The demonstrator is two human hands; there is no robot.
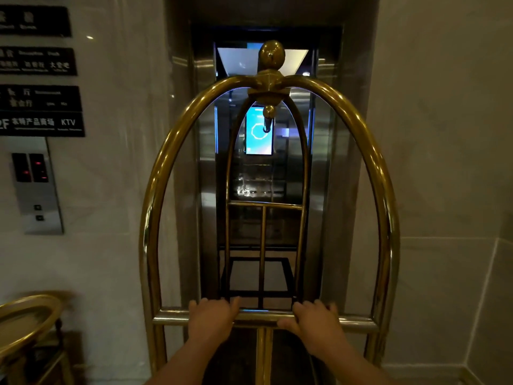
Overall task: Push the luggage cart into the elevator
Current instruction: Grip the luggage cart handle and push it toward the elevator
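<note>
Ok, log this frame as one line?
phase: approach | left hand: gripping crossbar | right hand: gripping crossbar | luggage cart: facing elevator doorway | doors: open

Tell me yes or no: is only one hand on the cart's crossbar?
No: the left hand and the right hand both grip the crossbar of the luggage cart.

Two bare forearms come up from the bottom edge of the view, each ending in a bare hand. The left hand and the right hand carry no glove, ring, watch or bracelet that can be seen. No sleeve or cuff shows on either arm as far down as the bottom edge. The fingers are short and rounded at the tips; nails are too blurred to make out. No other part of the person is in view.
</note>
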